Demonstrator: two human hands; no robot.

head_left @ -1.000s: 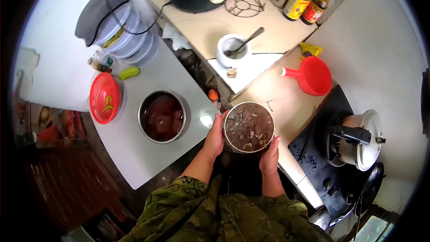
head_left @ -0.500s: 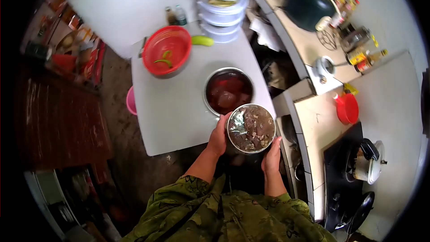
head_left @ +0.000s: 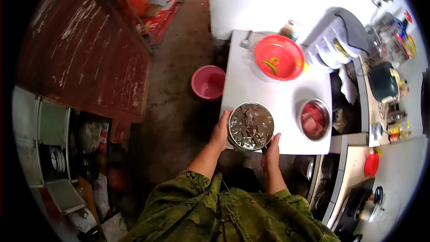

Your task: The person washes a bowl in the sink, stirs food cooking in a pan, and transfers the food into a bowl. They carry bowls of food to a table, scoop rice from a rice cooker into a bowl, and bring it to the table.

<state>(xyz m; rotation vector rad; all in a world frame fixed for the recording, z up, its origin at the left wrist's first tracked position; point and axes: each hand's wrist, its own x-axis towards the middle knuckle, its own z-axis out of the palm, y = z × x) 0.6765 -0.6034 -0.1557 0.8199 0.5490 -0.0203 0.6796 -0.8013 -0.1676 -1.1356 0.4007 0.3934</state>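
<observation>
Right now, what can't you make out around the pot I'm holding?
- Head view: the underside of the pot, hidden by its own rim and wall.
- Head view: whatever lies deeper in the murky liquid, which covers it.
- Head view: how far the left hand and right hand reach beneath, hidden by the pot.
- Head view: the wording on the bottles, too small.

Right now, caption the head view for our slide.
Left hand and right hand hold a bowl; a red basket stands on the table.
</observation>
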